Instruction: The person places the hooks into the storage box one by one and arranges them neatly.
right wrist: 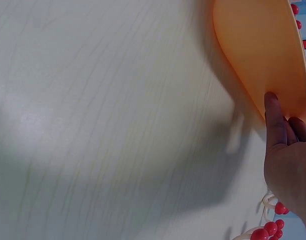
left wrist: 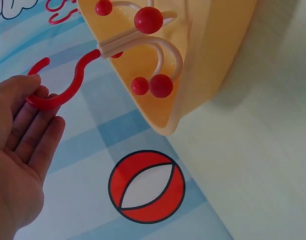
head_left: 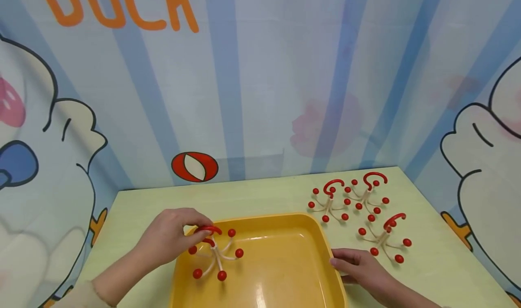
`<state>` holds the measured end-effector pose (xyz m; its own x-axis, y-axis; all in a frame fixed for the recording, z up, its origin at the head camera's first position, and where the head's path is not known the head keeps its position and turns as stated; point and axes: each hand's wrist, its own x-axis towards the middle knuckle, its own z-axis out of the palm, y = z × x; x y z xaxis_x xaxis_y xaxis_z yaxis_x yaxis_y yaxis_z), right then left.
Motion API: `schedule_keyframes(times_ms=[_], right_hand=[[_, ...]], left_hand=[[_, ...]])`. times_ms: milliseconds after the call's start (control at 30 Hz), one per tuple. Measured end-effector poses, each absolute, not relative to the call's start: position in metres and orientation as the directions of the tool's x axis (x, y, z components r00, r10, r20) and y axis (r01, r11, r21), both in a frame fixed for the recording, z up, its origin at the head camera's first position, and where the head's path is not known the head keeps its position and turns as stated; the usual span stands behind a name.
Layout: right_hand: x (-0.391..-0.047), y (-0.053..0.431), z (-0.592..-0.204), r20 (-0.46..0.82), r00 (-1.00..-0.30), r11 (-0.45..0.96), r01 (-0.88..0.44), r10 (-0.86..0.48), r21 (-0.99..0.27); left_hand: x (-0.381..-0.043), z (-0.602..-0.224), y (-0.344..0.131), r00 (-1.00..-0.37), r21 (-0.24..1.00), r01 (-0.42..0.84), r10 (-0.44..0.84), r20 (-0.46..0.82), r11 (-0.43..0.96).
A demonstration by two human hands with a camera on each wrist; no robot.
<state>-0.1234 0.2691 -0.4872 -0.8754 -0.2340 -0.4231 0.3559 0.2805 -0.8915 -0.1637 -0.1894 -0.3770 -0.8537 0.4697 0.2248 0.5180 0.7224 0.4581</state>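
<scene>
Where the left hand [head_left: 168, 235] pinches its red hook [left wrist: 78, 77], fingers [left wrist: 50, 137] drawn together, one ball-tipped hanger [head_left: 214, 250] is over the yellow tray [head_left: 281, 262]; right hand [head_left: 364, 269] grips tray side. Risk: hanger tipping, should a light pinch slip.

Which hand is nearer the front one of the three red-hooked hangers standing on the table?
Right. The right hand holds the right side of the yellow tray, close beside that front hanger; the left hand is farther off, at the tray's left, pinching a red hook.
</scene>
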Motion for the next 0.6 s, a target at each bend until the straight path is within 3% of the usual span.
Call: schedule_keyframes(times_ms=[600], right_hand=[[-0.121, 0.268, -0.484, -0.43, -0.873, 0.284, 0.362, -0.231, -0.888]], left_hand=[[-0.163, -0.401, -0.18, -0.913, 0.457, 0.406, 0.368, 0.175, 0.791]])
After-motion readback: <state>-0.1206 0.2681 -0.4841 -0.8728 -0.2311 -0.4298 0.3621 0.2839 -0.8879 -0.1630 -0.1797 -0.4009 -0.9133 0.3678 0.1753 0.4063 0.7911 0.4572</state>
